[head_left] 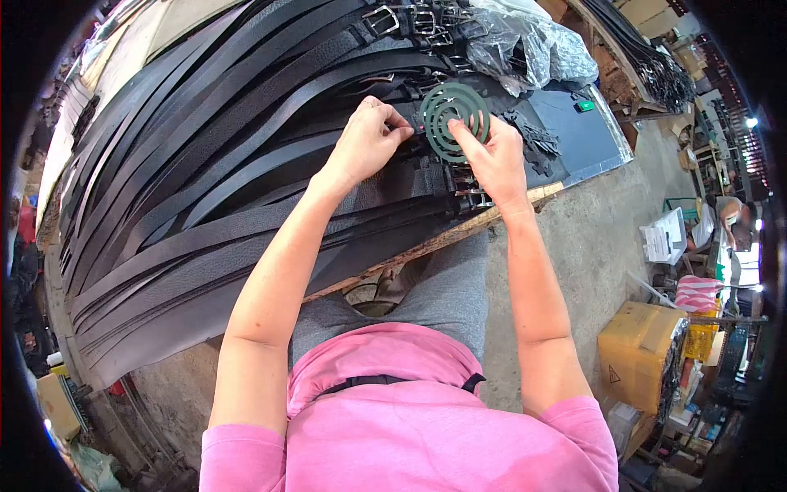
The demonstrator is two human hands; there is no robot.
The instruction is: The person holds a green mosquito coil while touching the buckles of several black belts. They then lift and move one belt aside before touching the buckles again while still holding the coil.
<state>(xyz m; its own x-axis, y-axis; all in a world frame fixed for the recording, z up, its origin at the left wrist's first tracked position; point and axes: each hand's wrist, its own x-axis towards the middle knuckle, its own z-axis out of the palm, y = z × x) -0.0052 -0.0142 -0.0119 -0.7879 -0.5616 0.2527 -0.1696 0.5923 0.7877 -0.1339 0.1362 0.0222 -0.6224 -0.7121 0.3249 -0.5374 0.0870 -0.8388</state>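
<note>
Right hand pinches green coil; left hand's fingertips pressed together, contents unclear. Hard squeeze could snap coil over belts.

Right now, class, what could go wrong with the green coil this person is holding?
The green coil has narrow rings, so it might snap where the right hand grips it. I can't tell whether it is lit; if so, an ember could mark the black belts below or melt the plastic sheeting nearby.
</note>
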